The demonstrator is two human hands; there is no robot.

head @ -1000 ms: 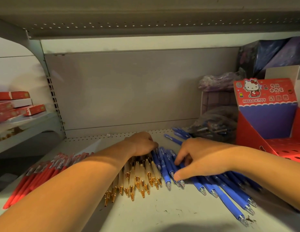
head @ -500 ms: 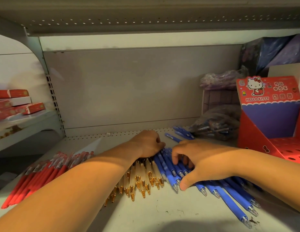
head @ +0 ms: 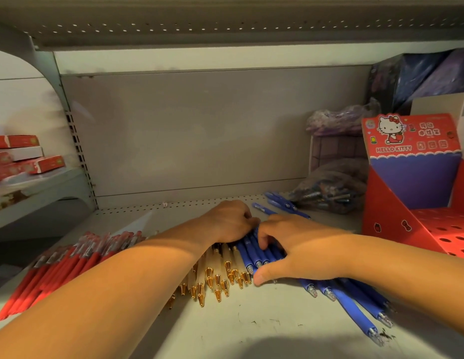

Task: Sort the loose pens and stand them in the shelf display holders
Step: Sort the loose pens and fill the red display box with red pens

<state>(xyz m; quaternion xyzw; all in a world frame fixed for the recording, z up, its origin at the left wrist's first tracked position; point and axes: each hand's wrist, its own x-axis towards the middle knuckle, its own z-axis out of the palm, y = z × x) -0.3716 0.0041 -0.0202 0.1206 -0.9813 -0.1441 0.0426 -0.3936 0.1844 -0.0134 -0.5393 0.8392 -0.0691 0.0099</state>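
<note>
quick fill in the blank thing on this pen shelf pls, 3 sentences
1. The pale pens beside the red pens have ____ tips.
2. The loose pens that the right hand grips are ____.
3. The Hello Kitty display holder stands to the ____ of both hands.

Missing words: gold; blue; right

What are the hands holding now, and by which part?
The right hand grips the blue pens across their barrels near the tips; the left hand curls over their far ends.
</note>
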